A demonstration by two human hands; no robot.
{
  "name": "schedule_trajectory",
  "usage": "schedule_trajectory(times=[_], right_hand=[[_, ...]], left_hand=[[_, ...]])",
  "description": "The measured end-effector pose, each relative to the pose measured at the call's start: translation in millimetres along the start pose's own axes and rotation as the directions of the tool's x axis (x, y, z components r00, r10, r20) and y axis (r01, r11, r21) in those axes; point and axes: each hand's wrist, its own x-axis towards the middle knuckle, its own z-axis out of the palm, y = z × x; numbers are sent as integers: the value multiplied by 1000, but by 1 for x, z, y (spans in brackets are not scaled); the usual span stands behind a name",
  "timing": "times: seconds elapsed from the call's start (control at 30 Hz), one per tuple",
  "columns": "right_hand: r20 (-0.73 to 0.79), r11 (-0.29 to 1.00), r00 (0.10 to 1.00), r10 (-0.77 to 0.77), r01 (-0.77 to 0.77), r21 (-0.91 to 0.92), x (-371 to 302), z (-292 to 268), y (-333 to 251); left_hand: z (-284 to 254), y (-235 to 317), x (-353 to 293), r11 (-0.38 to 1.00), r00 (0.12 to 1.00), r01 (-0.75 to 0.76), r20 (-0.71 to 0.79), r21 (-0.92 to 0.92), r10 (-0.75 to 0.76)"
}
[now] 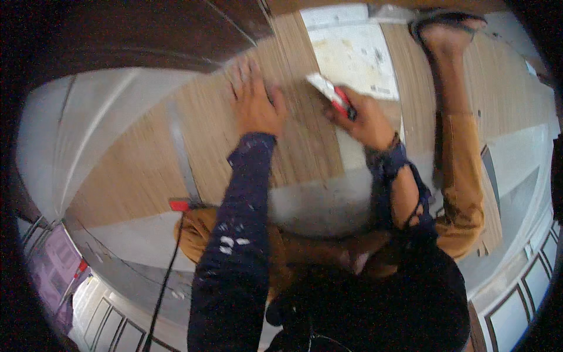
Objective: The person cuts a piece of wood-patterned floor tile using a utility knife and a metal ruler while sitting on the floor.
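My left hand [257,104] lies flat with fingers spread on a wood-grain sheet [211,129]. In my right hand [369,120] is a red and dark utility knife [342,102], its pale blade end pointing up and to the left. The knife is just above or on the sheet; whether the blade touches it I cannot tell. To the right of the knife a white stained board [358,56] shows beside the wood-grain surface. Motion blurs the fingertips of both hands slightly.
A grey metal strip [179,141] lies left of my left arm. Near my left knee is a red object [179,205] close to a black cable [164,276]. A dark brown panel [158,29] stands at the far left. My sandaled foot [448,36] rests at the far right.
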Motion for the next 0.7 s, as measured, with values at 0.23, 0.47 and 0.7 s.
schedule_trajectory(times=[0.23,0.47,0.7], right_hand=[[15,990,998,-63,65,-127,11,2,-2],[-47,929,954,-297,277,-245,1,27,20],[63,995,996,-67,72,-72,-44,7,-32]], left_hand=[[5,-17,6,994,984,-91,-145,64,99],[-11,-10,-3,999,998,-15,-57,52,18],[-13,-4,-3,999,995,-42,-95,-14,41]])
